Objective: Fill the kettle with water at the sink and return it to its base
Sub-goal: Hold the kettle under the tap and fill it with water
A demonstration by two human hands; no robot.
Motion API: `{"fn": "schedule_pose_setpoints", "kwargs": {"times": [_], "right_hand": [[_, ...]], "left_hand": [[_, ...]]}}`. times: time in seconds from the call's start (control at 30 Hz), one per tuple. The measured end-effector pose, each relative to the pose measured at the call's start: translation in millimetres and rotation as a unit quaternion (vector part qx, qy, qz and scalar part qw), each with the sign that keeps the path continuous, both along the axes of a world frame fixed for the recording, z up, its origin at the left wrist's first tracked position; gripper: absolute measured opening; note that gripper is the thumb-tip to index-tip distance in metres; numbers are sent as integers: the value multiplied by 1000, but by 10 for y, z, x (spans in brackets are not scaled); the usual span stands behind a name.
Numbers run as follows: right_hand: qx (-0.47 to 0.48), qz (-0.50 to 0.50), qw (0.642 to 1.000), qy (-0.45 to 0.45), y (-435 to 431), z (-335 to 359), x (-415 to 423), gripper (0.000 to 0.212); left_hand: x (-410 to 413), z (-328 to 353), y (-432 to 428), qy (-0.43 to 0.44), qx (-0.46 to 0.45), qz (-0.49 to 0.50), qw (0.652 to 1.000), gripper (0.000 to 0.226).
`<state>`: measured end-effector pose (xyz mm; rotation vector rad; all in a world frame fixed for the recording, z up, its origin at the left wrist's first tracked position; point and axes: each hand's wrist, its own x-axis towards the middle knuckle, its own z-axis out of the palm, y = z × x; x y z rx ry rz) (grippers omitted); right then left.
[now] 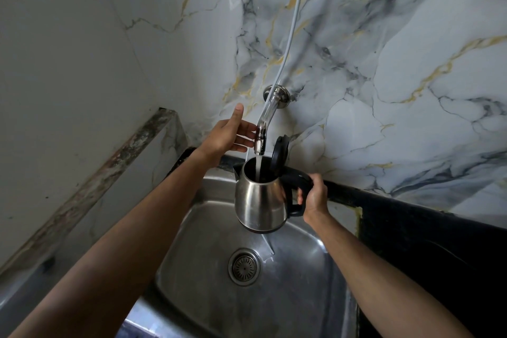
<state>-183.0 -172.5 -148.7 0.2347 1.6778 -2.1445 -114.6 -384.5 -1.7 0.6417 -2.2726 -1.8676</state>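
Note:
A steel kettle (259, 202) with a black handle hangs over the sink (307, 282), its black lid (279, 155) flipped up. My right hand (315, 196) is shut on the kettle's handle. Water runs from the chrome tap (264, 129) straight into the kettle's open mouth. My left hand (231, 133) is beside the tap's spout, fingers spread and touching it. The kettle's base is not in view.
The sink's drain (244, 267) lies below the kettle. A black counter (411, 230) runs to the right. A marble-patterned wall (384, 63) stands behind, with a white cord (290, 30) hanging down to the tap. A worn ledge (90, 186) runs along the left.

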Motion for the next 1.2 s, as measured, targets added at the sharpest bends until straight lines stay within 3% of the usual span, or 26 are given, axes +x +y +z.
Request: {"fn": "schedule_pose_setpoints", "kwargs": {"times": [0.5,0.6,0.77,1.0,1.2], "right_hand": [[-10,9,1000,5,-16,-29,-4,30],[-8,10,1000,6,-13,-11,3,31],[-4,8,1000,13,-12,-29,7,30],[0,10,1000,17,-3,-50,-1,29],[-4,4,1000,9,-55,13,12,32]], "left_hand": [[-13,-35,-30,-5,2,-9,1000,82],[-31,-55,-43,-1,4,-2,1000,68],[-40,-84,-43,5,-41,-22,999,23],[-86,-103,14,0,-127,-72,989,30],[-65,-167,-5,19,-107,-120,987,29]]}}
